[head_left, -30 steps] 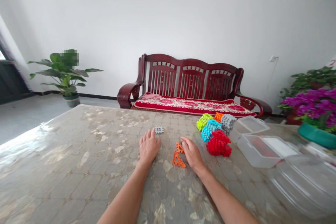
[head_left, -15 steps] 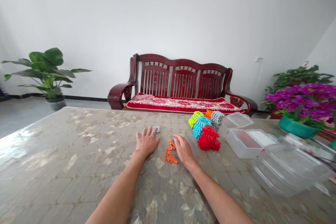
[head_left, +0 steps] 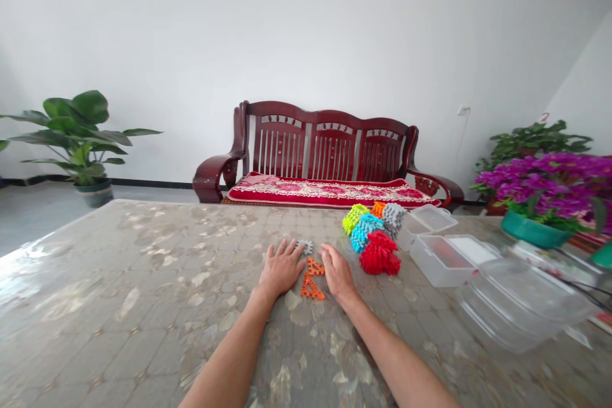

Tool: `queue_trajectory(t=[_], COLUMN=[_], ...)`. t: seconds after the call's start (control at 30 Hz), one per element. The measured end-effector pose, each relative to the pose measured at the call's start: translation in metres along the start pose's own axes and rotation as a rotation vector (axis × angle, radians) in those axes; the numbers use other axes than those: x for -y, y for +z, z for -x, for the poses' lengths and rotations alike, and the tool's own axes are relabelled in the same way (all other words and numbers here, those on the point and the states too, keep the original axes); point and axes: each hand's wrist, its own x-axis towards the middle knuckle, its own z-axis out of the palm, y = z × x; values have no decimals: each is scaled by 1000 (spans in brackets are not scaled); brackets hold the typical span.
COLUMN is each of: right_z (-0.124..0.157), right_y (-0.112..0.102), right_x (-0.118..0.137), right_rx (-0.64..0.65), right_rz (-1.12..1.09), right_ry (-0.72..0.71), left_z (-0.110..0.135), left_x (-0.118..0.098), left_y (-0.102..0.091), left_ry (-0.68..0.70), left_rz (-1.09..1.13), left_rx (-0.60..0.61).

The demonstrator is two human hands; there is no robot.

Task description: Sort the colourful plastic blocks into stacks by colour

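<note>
My left hand (head_left: pixel 283 266) lies palm down on the table (head_left: pixel 191 306), fingers spread. Its fingertips touch the left edge of a small grey interlocking piece (head_left: pixel 305 247) with a toothed rim. Just right of that hand are two orange toothed pieces: a triangular one (head_left: pixel 312 288) nearer me and another one (head_left: pixel 315 266) directly beyond it. My right hand (head_left: pixel 338 273) rests on its side, close against the right edge of the farther orange piece. Its fingers look extended and nothing shows in them; their undersides are partly hidden.
Stacks of lime (head_left: pixel 354 219), blue (head_left: pixel 367 232), red (head_left: pixel 380 254), orange (head_left: pixel 377 210) and grey pieces (head_left: pixel 394 219) stand right of my hands. Beyond are an open clear box (head_left: pixel 440 268), a larger clear container (head_left: pixel 521 306) and a purple flower pot (head_left: pixel 535 229). A wooden bench (head_left: pixel 329 140) stands behind the table.
My left hand has slid right with the grey piece, which now lies just beyond the orange pieces. My right hand stays beside them. The view has shifted slightly.
</note>
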Motion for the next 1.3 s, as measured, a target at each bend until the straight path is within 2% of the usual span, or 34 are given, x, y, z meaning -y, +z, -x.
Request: queue_trajectory(t=[0.17,0.3,0.5,0.87,1.1,1.3], right_z=[-2,-2,-1,-6,-8,-8], right_y=[1,2,3,1,1,4], right_x=[-4,-7,-6,-2,-4,-8], right_rx=[-33,-35,23,62,0,4], right_rz=[88,172,184,305,198,50], right_ry=[28,-42,-116,-91,-31,-38], left_z=[2,2,1,-4,-8,-9], left_x=[4,7,8,14,16,17], left_y=[-8,-12,-18,-11,-4,-1], left_ry=[77,92,57,117,143,189], left_rz=[138,235,423,429,424,435], left_rx=[52,53,96,124,82,9])
